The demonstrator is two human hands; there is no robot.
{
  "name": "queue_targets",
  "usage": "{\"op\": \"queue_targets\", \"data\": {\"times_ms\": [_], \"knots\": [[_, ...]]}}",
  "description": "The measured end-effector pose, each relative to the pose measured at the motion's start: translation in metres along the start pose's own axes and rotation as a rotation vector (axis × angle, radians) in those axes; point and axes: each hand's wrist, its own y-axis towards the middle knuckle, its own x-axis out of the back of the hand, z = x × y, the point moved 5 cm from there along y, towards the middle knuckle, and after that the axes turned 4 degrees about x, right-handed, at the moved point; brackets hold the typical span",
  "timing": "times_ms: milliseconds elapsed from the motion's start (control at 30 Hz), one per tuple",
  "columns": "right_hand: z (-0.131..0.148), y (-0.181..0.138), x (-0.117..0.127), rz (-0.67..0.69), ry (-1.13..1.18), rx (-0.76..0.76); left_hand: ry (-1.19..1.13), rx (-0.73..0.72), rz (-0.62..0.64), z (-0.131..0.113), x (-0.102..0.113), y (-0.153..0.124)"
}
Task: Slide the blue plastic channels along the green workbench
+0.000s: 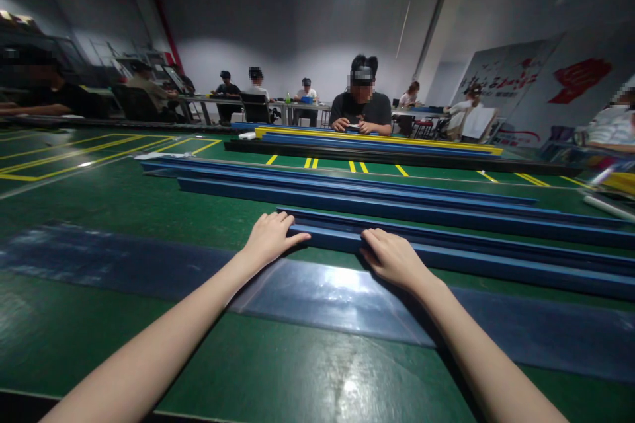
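Observation:
A long blue channel-shaped profile point(506, 263) lies on the green table, running off to the right. My left hand point(272, 238) grips its left end, fingers over the top and thumb stretched along the front side. Further right along the same profile, my right hand point(391, 256) has its fingers curled over the near edge; its thumb is mostly hidden. Under my forearms a flat, glossy bluish strip point(322, 287) stretches across the table.
More blue profiles point(347, 203) lie behind the held one. Farther back are a black bar point(397, 162) and a yellow bar point(377, 138). Yellow lines mark the green tabletop point(119, 195). Across the table sits a person point(361, 102); others work at tables behind.

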Motion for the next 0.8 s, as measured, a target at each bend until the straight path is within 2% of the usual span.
{"op": "queue_targets", "data": {"times_ms": [800], "knots": [[0.0003, 0.0, -0.0004, 0.023, 0.021, -0.018, -0.005, 0.017, -0.01, -0.0011, -0.0005, -0.0011]]}}
